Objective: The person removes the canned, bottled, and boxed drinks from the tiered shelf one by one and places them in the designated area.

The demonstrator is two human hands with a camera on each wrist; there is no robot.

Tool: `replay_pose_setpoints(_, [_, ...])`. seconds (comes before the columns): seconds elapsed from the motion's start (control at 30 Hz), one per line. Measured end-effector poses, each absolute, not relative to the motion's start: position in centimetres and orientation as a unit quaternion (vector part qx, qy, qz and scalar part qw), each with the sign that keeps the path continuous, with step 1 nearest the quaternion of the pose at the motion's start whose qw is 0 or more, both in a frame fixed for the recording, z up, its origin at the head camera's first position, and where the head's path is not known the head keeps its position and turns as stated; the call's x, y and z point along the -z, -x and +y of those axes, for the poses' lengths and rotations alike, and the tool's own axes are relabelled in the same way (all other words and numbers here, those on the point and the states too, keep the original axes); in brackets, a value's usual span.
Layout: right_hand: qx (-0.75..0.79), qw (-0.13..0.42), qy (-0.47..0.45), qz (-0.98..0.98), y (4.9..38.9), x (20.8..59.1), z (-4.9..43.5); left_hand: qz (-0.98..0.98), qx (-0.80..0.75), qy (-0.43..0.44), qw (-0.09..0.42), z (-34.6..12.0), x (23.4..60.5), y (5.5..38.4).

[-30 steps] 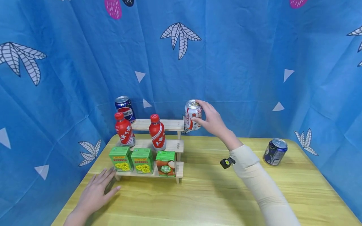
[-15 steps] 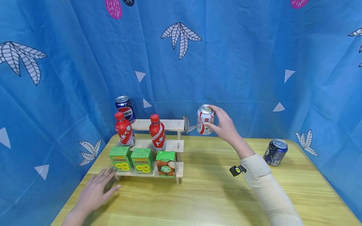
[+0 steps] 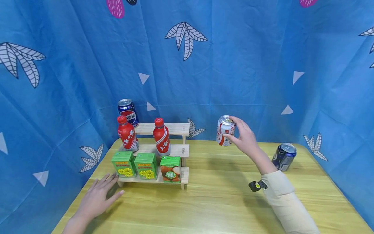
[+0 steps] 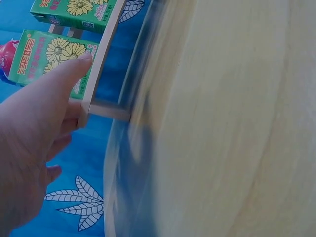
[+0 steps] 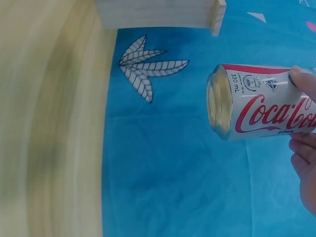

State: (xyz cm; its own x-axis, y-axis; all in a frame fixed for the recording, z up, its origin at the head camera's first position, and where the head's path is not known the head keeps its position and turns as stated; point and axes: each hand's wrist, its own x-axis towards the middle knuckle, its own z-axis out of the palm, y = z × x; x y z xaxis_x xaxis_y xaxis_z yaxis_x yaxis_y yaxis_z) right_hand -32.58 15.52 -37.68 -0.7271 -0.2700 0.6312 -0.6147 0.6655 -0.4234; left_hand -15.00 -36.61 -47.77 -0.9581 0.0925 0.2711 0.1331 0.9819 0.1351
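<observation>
My right hand grips a white and red Coca-Cola can near its top, thumb on one side and fingers on the other. The can is held in the air to the right of a three-step wooden shelf. In the right wrist view the can's gold-coloured base and "plus" label show. My left hand rests at the shelf's lower left corner with fingers spread. In the left wrist view its thumb overlaps a green drink carton with yellow flowers.
On the shelf stand a blue Pepsi can on top, two red bottles in the middle, and green cartons below. A dark blue can stands at the table's right. Blue curtain surrounds the table.
My right hand has carried the Coca-Cola can from beside the top step rightward and down, away from the shelf. My left hand has stayed in place.
</observation>
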Motion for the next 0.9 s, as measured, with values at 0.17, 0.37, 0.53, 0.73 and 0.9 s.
replay_pose_setpoints(0.17, [-0.317, 0.264, -0.242, -0.878, 32.2, 38.8, 16.9, -0.987, 0.079, 0.053, 0.128, -36.5, 47.7, 15.0])
replay_pose_setpoints(0.37, [-0.313, 0.27, -0.237, -0.879, 31.6, 40.1, 18.4, -0.988, 0.079, 0.051, 0.126, -36.3, 47.6, 15.0])
replay_pose_setpoints(0.53, [-0.313, 0.272, -0.234, -0.879, 31.3, 41.0, 19.4, -0.987, 0.082, 0.051, 0.132, -36.3, 47.7, 14.9])
replay_pose_setpoints(0.73, [-0.309, 0.254, -0.221, -0.889, 30.8, 41.9, 20.3, -0.985, 0.084, 0.05, 0.139, -36.3, 47.8, 14.9])
replay_pose_setpoints(0.9, [-0.305, 0.246, -0.206, -0.897, 30.5, 42.6, 21.0, -0.985, 0.083, 0.054, 0.142, -36.3, 47.9, 14.9])
